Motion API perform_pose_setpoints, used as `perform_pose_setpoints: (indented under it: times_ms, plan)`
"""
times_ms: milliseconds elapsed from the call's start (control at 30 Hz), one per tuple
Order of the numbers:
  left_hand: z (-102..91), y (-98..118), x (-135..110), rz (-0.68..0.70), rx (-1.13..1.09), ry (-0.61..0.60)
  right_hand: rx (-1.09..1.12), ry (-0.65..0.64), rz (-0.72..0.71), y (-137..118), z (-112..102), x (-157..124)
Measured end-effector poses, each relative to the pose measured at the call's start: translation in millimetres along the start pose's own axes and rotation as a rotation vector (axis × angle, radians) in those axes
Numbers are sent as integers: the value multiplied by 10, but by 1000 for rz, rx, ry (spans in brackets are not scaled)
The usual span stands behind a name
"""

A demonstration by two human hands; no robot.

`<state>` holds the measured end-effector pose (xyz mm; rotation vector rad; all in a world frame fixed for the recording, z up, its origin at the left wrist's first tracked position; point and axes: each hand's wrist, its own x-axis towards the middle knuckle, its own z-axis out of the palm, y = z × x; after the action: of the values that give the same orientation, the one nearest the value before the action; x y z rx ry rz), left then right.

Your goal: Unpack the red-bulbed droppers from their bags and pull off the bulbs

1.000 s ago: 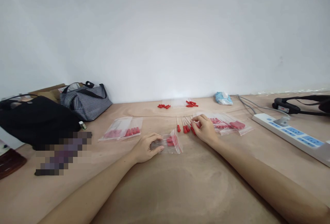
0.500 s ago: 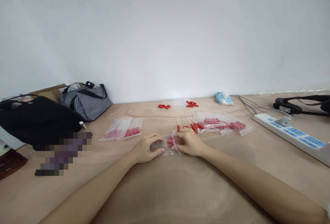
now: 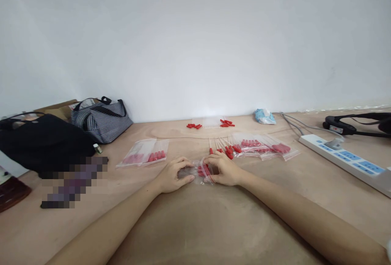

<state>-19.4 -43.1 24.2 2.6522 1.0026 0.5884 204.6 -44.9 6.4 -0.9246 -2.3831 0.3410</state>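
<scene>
A small clear zip bag point(image 3: 200, 170) with red-capped pieces inside lies on the wooden table point(image 3: 214, 224) in front of me. My left hand point(image 3: 171, 174) curls over the bag's left end and holds it down. My right hand point(image 3: 224, 168) has its fingers closed on the bag's open right end. Just beyond my right hand lie several loose thin sticks with red caps point(image 3: 222, 147).
Filled zip bags lie at the left point(image 3: 144, 152) and right point(image 3: 262, 145). More red caps point(image 3: 210, 124) sit near the wall. A striped bag point(image 3: 99, 119) and black bag point(image 3: 42, 141) stand at left. A white power strip point(image 3: 351, 163), black headgear point(image 3: 357, 124) and blue packet point(image 3: 264, 116) are at right.
My right hand left the loose red-capped sticks, came back toward me and closed on the right end of the bag. My left hand stayed on the bag.
</scene>
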Motion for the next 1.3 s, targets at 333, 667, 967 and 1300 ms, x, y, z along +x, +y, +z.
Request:
perform_pose_setpoints:
  times_ms: [333,667,967,1300]
  plan:
    - [1,10,-3,1,-21,18,-54,-31,105,-95,-10,36]
    - [5,-4,-1,13,-32,-1,204,0,184,-117,13,-9]
    - [-4,21,6,-15,-26,7,366,-135,135,-77,-35,-28]
    - [-1,10,7,-18,-4,7,228,-40,127,-68,0,-30]
